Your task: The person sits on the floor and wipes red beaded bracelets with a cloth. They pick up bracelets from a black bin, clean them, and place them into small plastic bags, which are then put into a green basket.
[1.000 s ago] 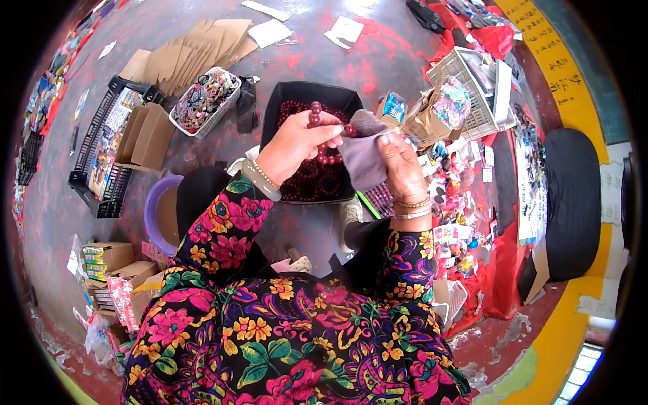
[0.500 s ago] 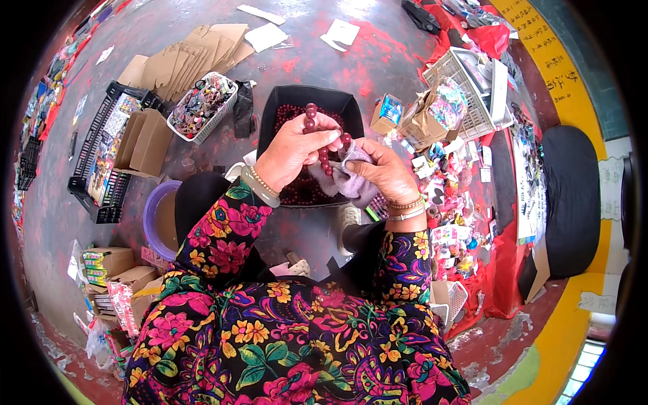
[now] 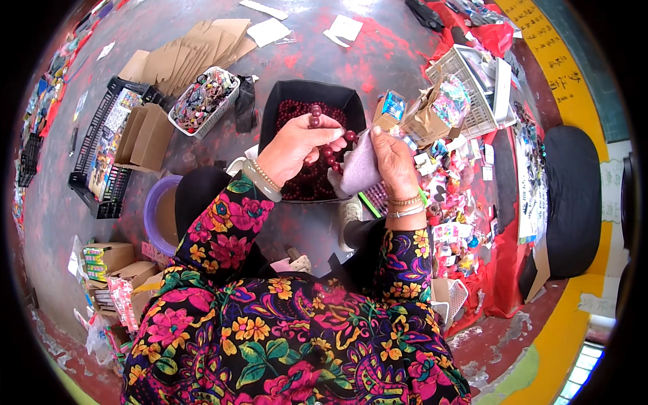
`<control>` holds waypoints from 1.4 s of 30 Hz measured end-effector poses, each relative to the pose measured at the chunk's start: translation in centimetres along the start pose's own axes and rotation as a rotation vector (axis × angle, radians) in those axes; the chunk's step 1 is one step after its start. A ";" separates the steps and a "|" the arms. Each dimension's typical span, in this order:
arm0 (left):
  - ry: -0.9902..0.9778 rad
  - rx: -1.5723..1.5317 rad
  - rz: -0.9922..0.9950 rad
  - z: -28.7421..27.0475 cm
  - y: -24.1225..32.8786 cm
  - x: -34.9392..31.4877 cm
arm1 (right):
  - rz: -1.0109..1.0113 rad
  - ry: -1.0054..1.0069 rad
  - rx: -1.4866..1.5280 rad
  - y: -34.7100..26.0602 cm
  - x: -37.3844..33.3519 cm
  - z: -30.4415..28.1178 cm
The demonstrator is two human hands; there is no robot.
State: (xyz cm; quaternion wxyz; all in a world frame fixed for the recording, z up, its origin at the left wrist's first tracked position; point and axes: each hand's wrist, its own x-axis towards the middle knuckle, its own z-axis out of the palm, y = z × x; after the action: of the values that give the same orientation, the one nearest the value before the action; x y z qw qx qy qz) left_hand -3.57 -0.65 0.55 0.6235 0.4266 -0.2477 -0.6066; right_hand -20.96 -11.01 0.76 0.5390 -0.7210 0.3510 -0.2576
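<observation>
Between finger and thumb, my left hand (image 3: 297, 145) pinches a string of dark red beads (image 3: 329, 156). One end of the string stands above the fingers and the rest hangs below. My right hand (image 3: 395, 165) grips a pale purple cloth (image 3: 361, 167), which spreads down beside the beads; whether it touches them I cannot tell. Under both hands sits a black bin (image 3: 344, 101), with many more dark red beads (image 3: 291, 111) inside. My hands hide part of its contents.
A white basket of small trinkets (image 3: 204, 104), a black crate (image 3: 101, 209) and a purple basin (image 3: 150, 219) stand to the left. On the right are an open cardboard box (image 3: 425, 125), a cream crate (image 3: 459, 115) and scattered small packages (image 3: 455, 233). Flattened cardboard (image 3: 196, 54) lies behind.
My right hand has moved slightly right and turned more upright, drawing the cloth away from the left fingers and stretching it flatter. My left hand still holds the beads.
</observation>
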 end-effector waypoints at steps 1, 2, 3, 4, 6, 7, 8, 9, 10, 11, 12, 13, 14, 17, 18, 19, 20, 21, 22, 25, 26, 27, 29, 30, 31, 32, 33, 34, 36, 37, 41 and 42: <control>0.005 -0.006 0.011 -0.2 0.0 0.1 | 0.009 0.034 -0.098 0.1 0.2 -0.2; 0.011 -0.012 0.023 -0.4 -0.1 0.1 | 0.018 0.067 -0.196 0.1 0.3 -0.3; 0.016 -0.048 0.043 -0.7 0.0 0.1 | 0.024 0.080 -0.221 -0.1 0.2 -0.5; 0.042 -0.091 0.034 -0.8 0.1 0.2 | -0.009 0.080 -0.266 0.1 0.2 -0.8; 0.095 -0.176 0.015 -1.1 0.6 0.3 | -0.074 0.081 -0.354 0.7 0.2 -1.5; 0.097 -0.191 0.014 -1.2 1.0 0.2 | -0.036 0.055 -0.406 0.6 0.1 -1.8; 0.096 -0.215 0.025 -1.4 1.1 0.2 | -0.091 0.056 -0.381 1.1 0.0 -1.9; 0.094 -0.239 0.035 -1.6 1.2 0.2 | -0.145 0.058 -0.356 2.0 0.0 -2.0; 0.093 -0.265 0.046 -1.8 1.2 0.2 | -0.200 0.059 -0.332 1.7 -0.1 -1.8; 0.085 -0.278 0.056 -2.1 1.1 0.4 | -0.166 0.105 -0.425 1.2 -0.2 -1.9; 0.066 -0.300 0.058 -2.2 1.2 0.4 | -0.124 0.101 -0.311 0.6 -0.3 -1.9; 0.047 -0.323 0.057 -2.2 1.2 0.4 | -0.080 0.098 -0.197 -0.4 -0.5 -1.7; 0.030 -0.344 0.061 -2.3 1.4 0.4 | -0.040 0.092 -0.081 -1.4 -0.6 -1.4; -0.012 -0.417 0.046 -1.9 1.5 0.1 | 0.053 0.014 0.345 -1.9 -0.8 -1.3; -0.043 -0.424 0.054 -1.7 1.6 0.1 | 0.023 0.014 0.385 -1.5 -0.7 -1.3; -0.070 -0.436 0.058 -1.6 1.4 0.0 | 0.057 0.001 0.383 -1.1 -0.8 -0.9; -0.096 -0.448 0.061 -1.4 1.3 -0.1 | 0.124 -0.027 0.402 -1.5 -0.9 -0.4; -0.091 -0.427 0.066 -0.9 1.3 -0.1 | 0.101 -0.090 0.358 -0.9 -0.7 -0.1; -0.106 -0.408 0.057 -0.8 1.3 -0.3 | 0.080 -0.161 0.319 -0.5 -0.4 0.6; -0.105 -0.323 0.042 -0.3 1.4 -0.4 | 0.141 -0.099 0.415 -0.4 -0.3 1.1; -0.029 -0.230 0.024 -0.5 1.1 -0.2 | 0.192 -0.061 0.453 -0.3 -0.3 0.8; 0.046 -0.137 0.005 -0.9 0.6 0.2 | 0.218 0.025 0.489 -0.3 -0.2 0.5; 0.133 -0.060 -0.013 -1.8 0.1 0.2 | 0.221 0.046 0.396 0.3 0.1 -0.2; 0.149 -0.066 -0.016 -2.3 0.0 0.3 | 0.238 0.044 0.345 1.0 0.3 -0.4; 0.164 -0.073 -0.023 -2.3 0.3 0.4 | 0.264 0.037 0.256 1.2 0.3 -0.6; 0.179 -0.081 -0.030 -2.3 0.4 0.2 | 0.267 0.006 0.132 1.5 0.3 -0.4; 0.206 -0.094 -0.037 -2.2 0.6 -0.1 | 0.270 -0.027 0.007 1.7 0.2 -0.2; 0.181 -0.112 -0.046 -2.3 0.5 0.0 | 0.268 -0.056 -0.119 1.9 0.2 -0.3; 0.134 -0.150 -0.064 -2.6 0.2 0.3 | 0.197 -0.093 -0.401 4.0 0.7 -0.5; 0.131 -0.144 -0.073 -2.7 0.2 0.3 | 0.210 -0.114 -0.474 5.1 1.1 -0.3; 0.108 -0.104 -0.057 -2.6 0.4 0.2 | 0.219 -0.153 -0.629 9.6 2.0 1.2; 0.101 -0.071 -0.017 -2.5 0.4 0.0 | 0.224 -0.166 -0.648 10.5 2.3 1.9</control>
State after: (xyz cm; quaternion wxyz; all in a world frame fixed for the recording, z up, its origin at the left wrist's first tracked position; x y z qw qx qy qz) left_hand -1.26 -0.12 -0.44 0.6447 0.4365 -0.1904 -0.5980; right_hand -20.58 -13.48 -9.87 0.3339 -0.8302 0.4463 -0.0127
